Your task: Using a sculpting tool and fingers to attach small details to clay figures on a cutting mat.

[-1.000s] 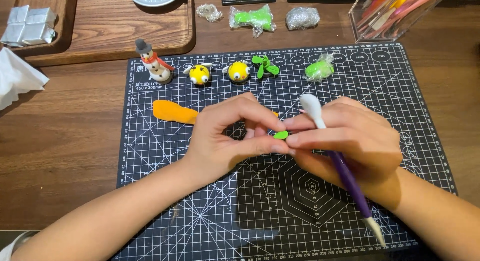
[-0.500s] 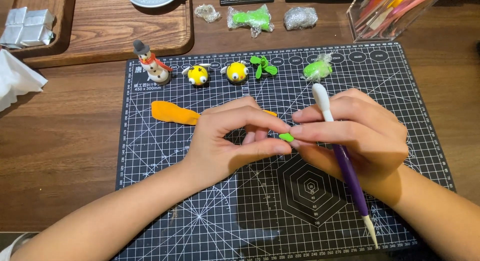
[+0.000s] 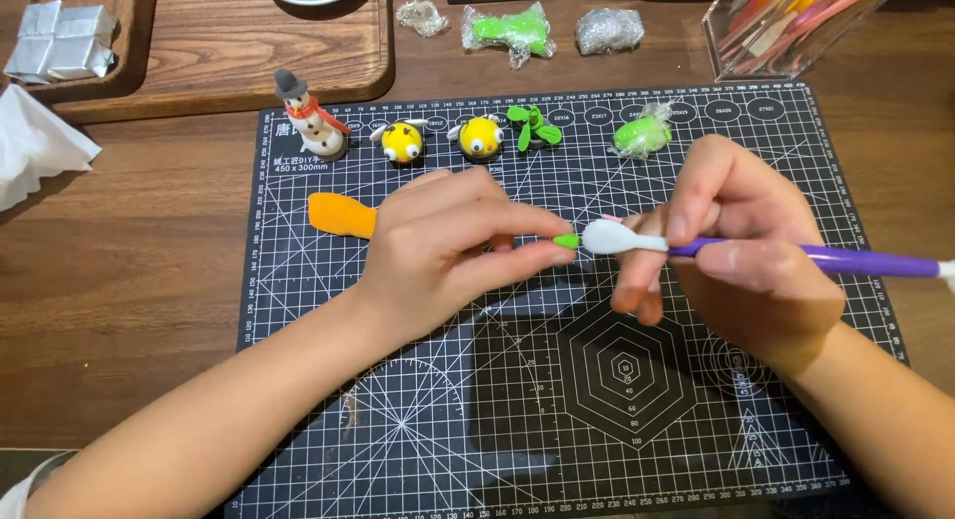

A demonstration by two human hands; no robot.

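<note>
Two hands meet mid-frame over the cutting mat (image 3: 298, 400): the left hand (image 3: 448, 245) pinches a tiny green clay bit (image 3: 567, 241), the right hand (image 3: 746, 250) clamps a purple tool (image 3: 796, 255) whose white tip touches it, so shaping seems underway, calling for light pressure.

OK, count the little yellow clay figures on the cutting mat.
2. Both stand in the row at the mat's far edge: one yellow figure right of the snowman, the other yellow figure beside it, left of the green leaves. None seems hidden.
</note>
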